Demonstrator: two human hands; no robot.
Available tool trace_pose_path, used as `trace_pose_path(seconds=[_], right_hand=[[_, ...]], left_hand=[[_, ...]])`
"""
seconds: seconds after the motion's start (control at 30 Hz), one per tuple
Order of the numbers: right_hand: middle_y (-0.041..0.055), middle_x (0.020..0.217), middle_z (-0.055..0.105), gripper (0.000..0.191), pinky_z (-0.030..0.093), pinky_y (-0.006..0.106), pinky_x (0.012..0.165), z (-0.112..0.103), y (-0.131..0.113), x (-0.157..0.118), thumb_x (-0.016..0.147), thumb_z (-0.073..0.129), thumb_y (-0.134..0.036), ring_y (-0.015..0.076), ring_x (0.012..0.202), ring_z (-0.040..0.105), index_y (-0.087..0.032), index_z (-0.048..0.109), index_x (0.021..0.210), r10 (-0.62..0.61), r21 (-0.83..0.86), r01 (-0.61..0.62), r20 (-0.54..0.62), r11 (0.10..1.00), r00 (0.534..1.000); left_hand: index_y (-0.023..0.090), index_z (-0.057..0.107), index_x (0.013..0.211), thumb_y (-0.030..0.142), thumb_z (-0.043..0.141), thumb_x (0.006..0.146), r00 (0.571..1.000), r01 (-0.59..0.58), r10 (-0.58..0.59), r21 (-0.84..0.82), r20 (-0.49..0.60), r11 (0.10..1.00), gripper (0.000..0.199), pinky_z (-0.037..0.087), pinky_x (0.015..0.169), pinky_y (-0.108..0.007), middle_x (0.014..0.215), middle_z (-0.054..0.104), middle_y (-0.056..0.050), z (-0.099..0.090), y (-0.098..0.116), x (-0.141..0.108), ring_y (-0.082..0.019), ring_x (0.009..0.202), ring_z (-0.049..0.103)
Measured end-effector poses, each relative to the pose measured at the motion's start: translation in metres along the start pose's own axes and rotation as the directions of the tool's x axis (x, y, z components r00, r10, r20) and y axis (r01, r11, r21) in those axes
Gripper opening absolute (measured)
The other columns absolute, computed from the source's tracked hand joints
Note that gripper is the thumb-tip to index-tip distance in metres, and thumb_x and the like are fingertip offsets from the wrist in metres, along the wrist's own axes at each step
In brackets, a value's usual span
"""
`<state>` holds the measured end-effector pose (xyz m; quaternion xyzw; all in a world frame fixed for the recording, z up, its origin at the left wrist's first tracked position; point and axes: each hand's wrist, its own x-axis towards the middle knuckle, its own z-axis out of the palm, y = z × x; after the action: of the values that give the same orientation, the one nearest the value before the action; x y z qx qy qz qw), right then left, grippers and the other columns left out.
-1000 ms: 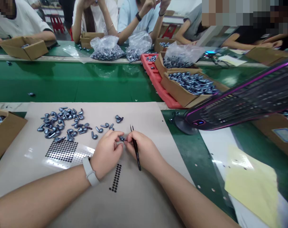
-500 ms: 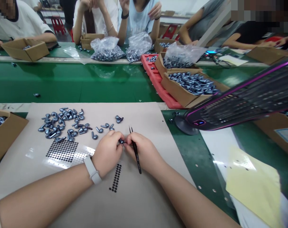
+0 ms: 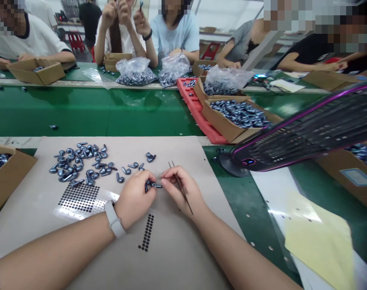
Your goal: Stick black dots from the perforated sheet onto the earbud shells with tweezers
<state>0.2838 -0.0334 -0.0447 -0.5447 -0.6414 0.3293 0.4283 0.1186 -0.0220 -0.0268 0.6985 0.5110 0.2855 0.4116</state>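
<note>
My left hand (image 3: 137,194), with a pale watch band at the wrist, is closed around dark blue earbud shells (image 3: 153,185) that stick out between thumb and fingertips. A small gap to the right, my right hand (image 3: 183,187) holds black tweezers (image 3: 181,183) across its fingers, their tips pointing up and away. Its thumb and forefinger are close to the held shells. A strip of black dot stickers (image 3: 146,233) lies below my left hand. Behind my left wrist lies a clear sheet of black dots (image 3: 79,197). A pile of loose earbud shells (image 3: 77,161) spreads beyond it.
A black fan (image 3: 292,133) leans in from the right. Beyond the grey mat (image 3: 110,262), boxes of shells (image 3: 240,117) rest on a red tray (image 3: 193,106). Another cardboard box (image 3: 14,173) stands at left. Yellow paper (image 3: 319,233) lies right. Several co-workers sit opposite.
My right hand has drawn slightly away from my left, and the tweezers have tilted. More of the earbud shells in my left hand now shows. A co-worker opposite has lowered one hand.
</note>
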Motion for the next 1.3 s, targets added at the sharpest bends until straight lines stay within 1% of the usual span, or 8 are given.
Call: trace_pose_path(seconds=[0.1, 0.2, 0.37, 0.53, 0.63, 0.8, 1.0, 1.3], right_hand=[[0.0060, 0.087, 0.067, 0.013, 0.053, 0.032, 0.069, 0.006, 0.007, 0.010, 0.087, 0.053, -0.034, 0.0182, 0.074, 0.064, -0.023, 0.052, 0.094, 0.033, -0.010, -0.034, -0.106, 0.999, 0.994], [0.0071, 0.089, 0.068, 0.022, 0.053, 0.036, 0.073, 0.014, 0.008, 0.024, 0.086, 0.058, -0.038, 0.0213, 0.079, 0.066, -0.022, 0.055, 0.101, 0.037, -0.076, -0.048, -0.132, 0.996, 0.991], [0.0068, 0.094, 0.070, 0.021, 0.050, 0.040, 0.083, 0.027, 0.004, 0.053, 0.082, 0.064, -0.032, 0.0245, 0.089, 0.065, -0.024, 0.063, 0.102, -0.012, -0.184, -0.007, -0.106, 0.983, 0.994], [0.0026, 0.083, 0.071, 0.007, 0.051, 0.035, 0.078, 0.030, 0.006, 0.059, 0.078, 0.063, -0.019, 0.0217, 0.082, 0.065, -0.023, 0.064, 0.083, -0.102, -0.212, 0.086, -0.066, 0.973, 0.993], [0.0031, 0.083, 0.070, 0.005, 0.053, 0.033, 0.072, 0.023, 0.005, 0.045, 0.082, 0.060, -0.019, 0.0196, 0.078, 0.067, -0.023, 0.060, 0.085, -0.184, -0.196, 0.164, -0.087, 0.967, 0.979], [0.0041, 0.088, 0.071, 0.014, 0.054, 0.036, 0.074, 0.010, -0.006, 0.021, 0.086, 0.055, -0.012, 0.0198, 0.081, 0.068, -0.025, 0.057, 0.082, -0.378, -0.231, 0.347, -0.106, 0.909, 0.920], [0.0048, 0.083, 0.069, 0.020, 0.053, 0.034, 0.067, 0.008, -0.016, 0.016, 0.087, 0.053, -0.008, 0.0200, 0.081, 0.066, -0.026, 0.059, 0.080, -0.535, -0.299, 0.504, -0.025, 0.810, 0.844], [0.0045, 0.084, 0.064, 0.021, 0.052, 0.031, 0.065, 0.005, -0.020, 0.015, 0.089, 0.052, -0.006, 0.0183, 0.080, 0.062, -0.026, 0.057, 0.087, -0.597, -0.350, 0.570, 0.038, 0.743, 0.802]], left_hand=[[0.021, 0.049, 0.077, 0.006, 0.050, 0.073, 0.994, 0.106, -0.107, -0.109, -0.007, 0.988, 0.015, 0.039, 0.061, -0.028, 0.065, 0.049, 0.004, -0.002, 0.001, 0.002, -0.015, 0.061, 0.047], [0.021, 0.047, 0.075, 0.009, 0.045, 0.072, 0.977, 0.213, -0.207, -0.230, 0.052, 0.950, 0.013, 0.036, 0.052, -0.026, 0.057, 0.047, 0.006, -0.005, 0.002, 0.003, -0.013, 0.052, 0.044], [0.021, 0.046, 0.072, 0.013, 0.045, 0.062, 0.938, 0.344, -0.312, -0.490, 0.150, 0.801, 0.013, 0.036, 0.043, -0.020, 0.060, 0.050, 0.004, -0.006, 0.001, 0.007, -0.015, 0.057, 0.060], [0.021, 0.047, 0.070, 0.023, 0.054, 0.064, 0.943, 0.323, -0.309, -0.580, 0.126, 0.748, 0.010, 0.033, 0.039, -0.019, 0.061, 0.050, 0.004, -0.004, -0.001, 0.009, -0.013, 0.055, 0.057], [0.021, 0.046, 0.074, 0.033, 0.060, 0.072, 0.951, 0.289, -0.299, -0.554, 0.075, 0.780, 0.018, 0.032, 0.043, -0.021, 0.061, 0.048, 0.006, -0.004, -0.002, 0.008, -0.011, 0.051, 0.050], [0.019, 0.055, 0.087, 0.035, 0.068, 0.075, 0.977, 0.128, -0.195, -0.502, -0.083, 0.856, 0.024, 0.040, 0.060, -0.026, 0.064, 0.047, 0.006, -0.005, -0.003, 0.007, -0.013, 0.063, 0.047], [0.019, 0.060, 0.085, 0.037, 0.072, 0.073, 0.985, 0.110, -0.163, -0.549, -0.048, 0.829, 0.025, 0.044, 0.064, -0.028, 0.066, 0.051, 0.004, -0.005, -0.002, 0.004, -0.015, 0.067, 0.050], [0.019, 0.063, 0.091, 0.031, 0.068, 0.079, 0.993, 0.054, -0.103, -0.558, -0.057, 0.828, 0.018, 0.048, 0.076, -0.031, 0.081, 0.062, -0.001, -0.004, -0.002, 0.001, -0.017, 0.079, 0.056]])
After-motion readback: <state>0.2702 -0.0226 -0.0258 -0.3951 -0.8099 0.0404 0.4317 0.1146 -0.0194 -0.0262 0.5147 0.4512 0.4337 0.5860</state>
